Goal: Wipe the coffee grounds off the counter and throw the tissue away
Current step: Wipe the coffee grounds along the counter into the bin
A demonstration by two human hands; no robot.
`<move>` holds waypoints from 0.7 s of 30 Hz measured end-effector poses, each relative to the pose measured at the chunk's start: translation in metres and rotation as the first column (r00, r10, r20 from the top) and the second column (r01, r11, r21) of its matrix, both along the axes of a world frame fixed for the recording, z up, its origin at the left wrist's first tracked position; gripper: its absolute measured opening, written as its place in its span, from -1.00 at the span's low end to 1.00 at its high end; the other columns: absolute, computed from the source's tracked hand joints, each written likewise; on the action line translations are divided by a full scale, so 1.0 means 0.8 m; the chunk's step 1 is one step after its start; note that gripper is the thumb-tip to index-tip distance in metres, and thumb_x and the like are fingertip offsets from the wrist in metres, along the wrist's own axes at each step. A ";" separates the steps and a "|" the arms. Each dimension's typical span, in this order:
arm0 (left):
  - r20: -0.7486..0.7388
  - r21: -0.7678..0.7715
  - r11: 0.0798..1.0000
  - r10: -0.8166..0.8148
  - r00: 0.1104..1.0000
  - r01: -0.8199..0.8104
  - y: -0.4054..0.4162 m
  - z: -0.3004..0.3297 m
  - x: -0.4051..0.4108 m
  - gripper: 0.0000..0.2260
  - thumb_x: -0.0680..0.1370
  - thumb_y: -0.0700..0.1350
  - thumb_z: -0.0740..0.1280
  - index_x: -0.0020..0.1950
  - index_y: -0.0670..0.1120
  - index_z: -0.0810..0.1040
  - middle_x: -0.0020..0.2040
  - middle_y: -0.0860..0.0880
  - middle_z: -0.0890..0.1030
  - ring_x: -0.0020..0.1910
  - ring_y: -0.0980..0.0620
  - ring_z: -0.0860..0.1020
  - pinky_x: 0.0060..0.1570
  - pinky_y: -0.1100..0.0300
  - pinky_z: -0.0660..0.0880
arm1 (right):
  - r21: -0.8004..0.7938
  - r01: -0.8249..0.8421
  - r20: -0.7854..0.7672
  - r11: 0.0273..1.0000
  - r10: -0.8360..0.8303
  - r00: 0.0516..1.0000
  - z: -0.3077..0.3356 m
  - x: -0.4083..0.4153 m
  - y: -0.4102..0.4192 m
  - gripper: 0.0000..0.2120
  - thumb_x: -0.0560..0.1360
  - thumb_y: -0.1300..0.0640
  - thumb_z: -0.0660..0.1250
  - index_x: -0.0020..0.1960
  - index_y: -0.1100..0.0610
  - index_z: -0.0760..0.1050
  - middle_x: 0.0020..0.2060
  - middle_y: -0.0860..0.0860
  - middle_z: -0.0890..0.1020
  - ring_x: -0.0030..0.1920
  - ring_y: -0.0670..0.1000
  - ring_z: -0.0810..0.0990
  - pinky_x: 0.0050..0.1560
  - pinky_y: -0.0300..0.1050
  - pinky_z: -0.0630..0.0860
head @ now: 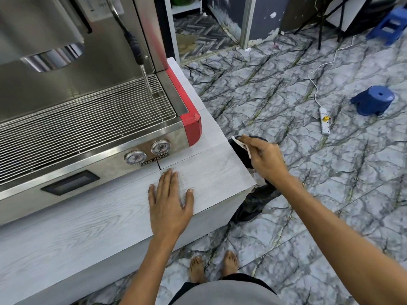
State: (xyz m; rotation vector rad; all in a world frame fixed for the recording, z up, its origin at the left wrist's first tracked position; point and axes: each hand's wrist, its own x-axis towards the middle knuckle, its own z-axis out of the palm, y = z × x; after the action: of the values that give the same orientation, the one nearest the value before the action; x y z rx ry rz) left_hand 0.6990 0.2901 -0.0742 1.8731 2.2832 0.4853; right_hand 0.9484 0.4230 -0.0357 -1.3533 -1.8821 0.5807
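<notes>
My right hand (265,159) pinches a white tissue (242,144) just past the counter's right edge, above a black bin bag (253,203) that hangs beside the counter. My left hand (170,201) lies flat, fingers spread, on the white wood-grain counter (211,170) in front of the espresso machine. No coffee grounds show on the counter around my hands.
A steel espresso machine (88,119) with a red corner fills the counter's left and back. On the marble-pattern floor lie a power strip (324,120) with a white cable, an overturned blue stool (372,100) and a second blue stool (389,24). My bare feet stand near the counter's front.
</notes>
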 end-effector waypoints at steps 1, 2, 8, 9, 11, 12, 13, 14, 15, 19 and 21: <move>0.000 0.001 1.000 -0.001 1.000 0.001 0.000 0.000 0.000 -0.38 0.58 0.23 0.00 0.55 -0.08 0.20 0.58 0.01 0.16 0.55 0.08 0.06 0.53 0.01 -0.11 | 0.035 -0.024 0.004 0.999 0.023 1.000 0.001 -0.008 -0.005 -0.73 0.56 0.37 0.23 0.18 0.22 0.59 0.15 0.03 0.62 -0.04 -0.25 0.62 -0.02 -0.37 0.54; 0.001 0.001 1.000 -0.001 1.000 0.001 0.000 -0.001 0.000 -0.39 0.58 0.22 0.01 0.55 -0.08 0.20 0.58 0.01 0.16 0.55 0.08 0.06 0.53 0.01 -0.11 | 0.072 -0.061 0.014 0.996 0.060 0.998 0.000 -0.017 -0.013 -0.72 0.54 0.40 0.22 0.17 0.24 0.58 0.16 0.05 0.61 0.13 -0.16 0.59 0.16 -0.28 0.50; 0.012 0.004 1.000 -0.002 1.000 0.002 0.000 -0.002 -0.003 -0.39 0.58 0.22 0.02 0.54 -0.08 0.21 0.57 0.00 0.16 0.55 0.07 0.07 0.53 -0.01 -0.10 | 0.087 -0.304 0.189 0.949 0.284 0.940 -0.030 -0.064 -0.079 -0.66 0.51 0.38 0.21 0.26 0.24 0.51 0.22 0.09 0.58 0.35 0.00 0.44 0.36 -0.06 0.37; 0.010 0.006 1.000 -0.003 1.000 0.003 -0.001 -0.001 -0.003 -0.39 0.58 0.22 0.03 0.54 -0.08 0.22 0.57 0.00 0.17 0.55 0.07 0.08 0.53 -0.02 -0.09 | 0.083 -0.313 0.212 0.946 0.290 0.933 -0.033 -0.070 -0.088 -0.66 0.52 0.34 0.23 0.28 0.23 0.49 0.24 0.08 0.56 0.37 0.00 0.41 0.39 -0.05 0.33; 0.005 0.007 1.000 -0.008 1.000 0.008 -0.001 0.000 -0.003 -0.39 0.58 0.22 0.03 0.54 -0.09 0.22 0.57 -0.01 0.18 0.55 0.07 0.08 0.52 -0.03 -0.09 | 0.092 -0.288 0.271 0.953 0.254 0.928 -0.036 -0.080 -0.097 -0.65 0.57 0.21 0.24 0.34 0.21 0.43 0.32 0.06 0.50 0.44 0.00 0.30 0.44 -0.03 0.24; 0.005 0.005 1.000 -0.010 1.000 0.010 -0.001 0.000 -0.003 -0.39 0.58 0.22 0.03 0.54 -0.09 0.22 0.57 -0.01 0.17 0.55 0.07 0.07 0.52 -0.03 -0.09 | 0.095 -0.255 0.303 0.962 0.216 0.928 -0.037 -0.084 -0.099 -0.63 0.58 0.15 0.22 0.37 0.20 0.40 0.35 0.06 0.47 0.47 0.00 0.26 0.46 -0.02 0.20; 0.004 0.002 1.000 -0.012 1.000 0.012 -0.001 -0.001 -0.003 -0.39 0.58 0.21 0.03 0.54 -0.09 0.21 0.57 -0.01 0.17 0.55 0.07 0.07 0.52 -0.02 -0.10 | 0.089 -0.220 0.332 0.971 0.179 0.926 -0.040 -0.087 -0.100 -0.62 0.60 0.10 0.19 0.39 0.19 0.39 0.38 0.06 0.44 0.48 0.01 0.23 0.46 0.00 0.19; 0.005 0.002 1.000 -0.013 1.000 0.013 -0.001 -0.001 -0.004 -0.39 0.58 0.21 0.03 0.54 -0.09 0.21 0.57 -0.01 0.17 0.55 0.07 0.07 0.52 -0.02 -0.11 | 0.078 -0.190 0.361 0.979 0.150 0.920 -0.044 -0.090 -0.102 -0.61 0.61 0.08 0.17 0.39 0.19 0.38 0.40 0.07 0.41 0.48 0.02 0.21 0.46 0.03 0.20; 0.006 0.003 1.000 -0.013 1.000 0.013 -0.001 -0.001 -0.004 -0.39 0.58 0.21 0.04 0.54 -0.09 0.21 0.57 -0.01 0.17 0.55 0.06 0.07 0.52 -0.02 -0.10 | 0.069 -0.170 0.391 0.983 0.130 0.911 -0.048 -0.093 -0.105 -0.60 0.61 0.07 0.15 0.40 0.19 0.38 0.41 0.08 0.40 0.48 0.03 0.22 0.44 0.06 0.22; 0.007 0.003 1.000 -0.017 1.000 0.017 -0.001 0.000 -0.004 -0.38 0.57 0.21 0.01 0.55 -0.08 0.20 0.57 -0.01 0.16 0.55 0.07 0.06 0.53 -0.02 -0.11 | 0.127 -0.123 0.500 0.984 0.044 0.865 -0.060 -0.106 -0.119 -0.61 0.60 0.14 0.12 0.37 0.24 0.40 0.40 0.14 0.40 0.46 0.09 0.27 0.41 0.13 0.26; 0.004 -0.002 1.000 -0.021 1.000 0.021 -0.001 -0.001 -0.004 -0.38 0.57 0.22 0.01 0.55 -0.08 0.20 0.58 -0.01 0.15 0.56 0.07 0.06 0.53 -0.01 -0.12 | 0.146 -0.089 0.530 0.985 -0.002 0.848 -0.061 -0.113 -0.124 -0.61 0.57 0.22 0.16 0.37 0.26 0.39 0.40 0.16 0.40 0.45 0.11 0.28 0.42 0.13 0.24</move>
State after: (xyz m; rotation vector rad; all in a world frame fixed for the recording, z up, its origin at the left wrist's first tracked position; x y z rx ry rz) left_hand 0.6954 0.2896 -0.0747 1.8913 2.2590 0.4830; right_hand 0.8579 0.3241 -0.0844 -1.4611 -2.3429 0.0547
